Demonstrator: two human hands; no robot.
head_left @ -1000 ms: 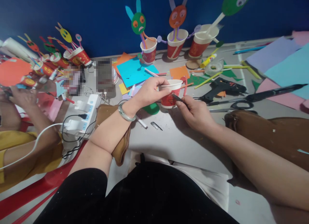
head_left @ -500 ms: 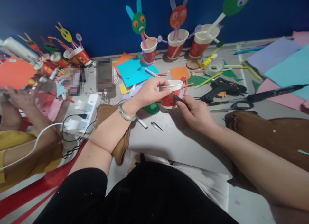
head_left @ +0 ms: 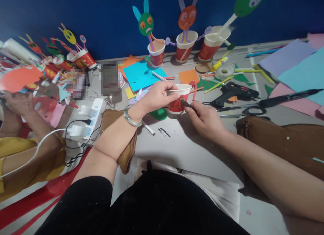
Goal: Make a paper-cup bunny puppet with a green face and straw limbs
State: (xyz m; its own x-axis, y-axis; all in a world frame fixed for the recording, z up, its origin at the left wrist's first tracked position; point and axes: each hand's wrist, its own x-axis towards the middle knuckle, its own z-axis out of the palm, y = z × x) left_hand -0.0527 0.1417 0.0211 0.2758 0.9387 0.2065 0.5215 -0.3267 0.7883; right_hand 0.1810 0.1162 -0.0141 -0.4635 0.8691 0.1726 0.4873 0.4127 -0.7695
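A red and white paper cup (head_left: 174, 108) stands upright on the table in front of me. My left hand (head_left: 160, 96) grips it from the left, thumb on the outside wall and fingers at the rim. From the right, my right hand (head_left: 204, 117) pinches a slim dark pen-like tool (head_left: 187, 104), whose tip touches the cup's side; the exact kind of tool I cannot make out. A small metal clip-like piece (head_left: 164, 132) and a white stick (head_left: 149, 128) lie just in front of the cup. Beside the cup is a green paper disc (head_left: 159, 114).
A black glue gun (head_left: 235, 92) and scissors (head_left: 253, 110) lie to the right, near a tape roll (head_left: 224, 71). Paper-cup figures (head_left: 156, 55) line the blue wall. A power strip (head_left: 94, 118) and a co-worker's hand (head_left: 19, 101) are at the left.
My hands, the cup and the tool stay almost where they were. At the left, the co-worker's orange paper has shifted and bent.
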